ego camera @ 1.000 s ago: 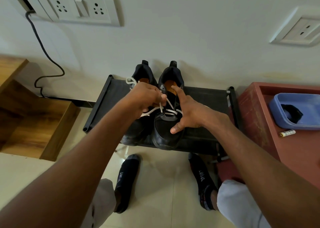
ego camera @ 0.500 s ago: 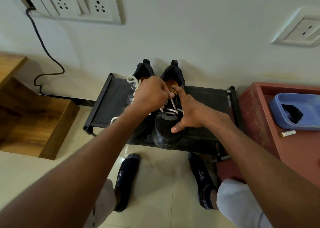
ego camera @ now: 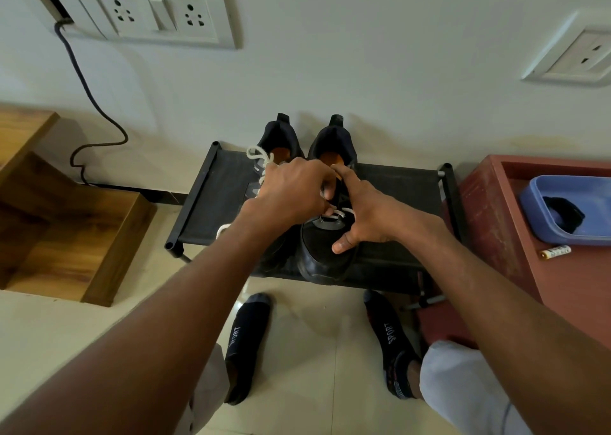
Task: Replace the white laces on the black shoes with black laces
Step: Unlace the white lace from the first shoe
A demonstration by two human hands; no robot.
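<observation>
Socked feet (ego camera: 246,345) stand below both hands. Right hand (ego camera: 367,216) rests spread on the right black shoe (ego camera: 325,252), forefinger straight. Left hand (ego camera: 291,193) pinches its white lace (ego camera: 334,214). Left shoe (ego camera: 277,143) lies beyond, on the rack (ego camera: 215,203).

Shoes (ego camera: 325,246) side by side on rack (ego camera: 211,209); table (ego camera: 568,289) right of rack; tray (ego camera: 542,216) on table.

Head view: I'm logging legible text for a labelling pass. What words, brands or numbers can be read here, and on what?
"SPORT" on the left sock.
"SPORT" on the right sock.
Small white tag on the left black shoe: too small to read.
Print on the battery on the red table: too blurred to read.
</observation>
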